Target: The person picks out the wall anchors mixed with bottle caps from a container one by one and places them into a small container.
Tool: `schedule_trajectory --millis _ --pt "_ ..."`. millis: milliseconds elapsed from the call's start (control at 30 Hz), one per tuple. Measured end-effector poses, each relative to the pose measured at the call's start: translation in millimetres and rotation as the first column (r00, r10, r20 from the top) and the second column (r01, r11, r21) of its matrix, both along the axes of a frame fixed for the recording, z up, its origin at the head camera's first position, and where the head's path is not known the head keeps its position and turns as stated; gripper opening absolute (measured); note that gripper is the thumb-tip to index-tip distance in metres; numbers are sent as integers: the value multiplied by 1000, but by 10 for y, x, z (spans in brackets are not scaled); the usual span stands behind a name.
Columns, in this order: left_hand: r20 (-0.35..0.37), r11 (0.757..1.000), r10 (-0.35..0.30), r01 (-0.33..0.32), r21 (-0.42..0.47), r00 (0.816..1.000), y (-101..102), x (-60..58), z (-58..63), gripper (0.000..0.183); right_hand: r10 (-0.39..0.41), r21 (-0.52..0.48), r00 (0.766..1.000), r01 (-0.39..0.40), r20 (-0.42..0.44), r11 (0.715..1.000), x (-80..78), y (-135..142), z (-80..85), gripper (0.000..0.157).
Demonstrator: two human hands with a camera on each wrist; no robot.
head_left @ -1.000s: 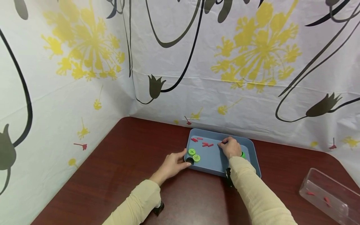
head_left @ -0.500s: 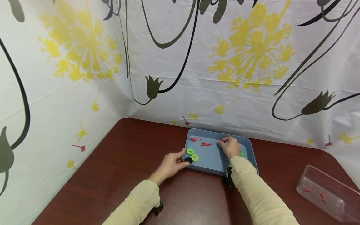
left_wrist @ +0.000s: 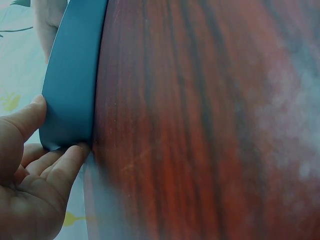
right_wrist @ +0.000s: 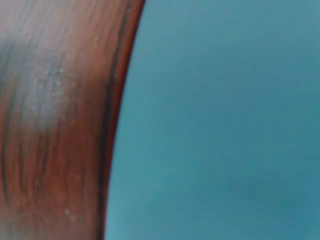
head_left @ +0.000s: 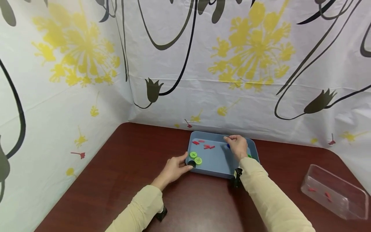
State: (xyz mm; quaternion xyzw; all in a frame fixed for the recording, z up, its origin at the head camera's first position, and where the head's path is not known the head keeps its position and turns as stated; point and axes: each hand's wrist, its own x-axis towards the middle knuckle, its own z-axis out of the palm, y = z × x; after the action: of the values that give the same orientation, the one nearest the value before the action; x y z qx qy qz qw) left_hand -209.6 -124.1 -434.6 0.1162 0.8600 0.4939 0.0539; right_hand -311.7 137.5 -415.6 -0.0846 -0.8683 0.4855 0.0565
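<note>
My left hand (head_left: 173,168) holds the near left corner of a blue-grey tray (head_left: 211,171), thumb on one wall and fingers round the corner; the left wrist view shows this grip on the tray wall (left_wrist: 75,75). Inside that corner lie two light green round discs (head_left: 193,155) and a black round piece (head_left: 192,164). My right hand (head_left: 238,146) is over the tray's right half, thumb and forefinger close together near the far wall; I cannot tell what is between them. Under it show a blue piece (head_left: 228,146) and a green piece (head_left: 249,156), both partly hidden.
Several small red sticks (head_left: 206,146) lie in the tray's far left part. A clear plastic box (head_left: 333,174) with a few red pieces stands on the dark wooden table (head_left: 139,151) at right. Patterned cloth (head_left: 174,112) hangs behind and at left.
My right hand has risen from the tray floor toward the far wall, and a blue piece now shows below it. My left hand stays at the corner. The head view has swung slightly right.
</note>
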Motion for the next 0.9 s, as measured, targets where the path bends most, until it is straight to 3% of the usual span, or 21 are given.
schedule_trajectory --millis 433,667,767,900 --pt "-8 1000 3 -3 0 1000 22 -10 -20 65 -67 -245 998 60 -22 968 166 248 258 40" --pt "0 1000 7 -7 9 1000 21 -17 -23 66 -81 -352 994 52 -71 934 259 394 376 24" --pt "2 1000 9 -9 12 1000 27 -21 -22 66 -106 -407 989 56 -101 912 337 504 437 16" --pt "3 1000 15 -15 1 1000 29 -24 -18 66 -148 -514 981 64 -123 855 447 696 494 11"
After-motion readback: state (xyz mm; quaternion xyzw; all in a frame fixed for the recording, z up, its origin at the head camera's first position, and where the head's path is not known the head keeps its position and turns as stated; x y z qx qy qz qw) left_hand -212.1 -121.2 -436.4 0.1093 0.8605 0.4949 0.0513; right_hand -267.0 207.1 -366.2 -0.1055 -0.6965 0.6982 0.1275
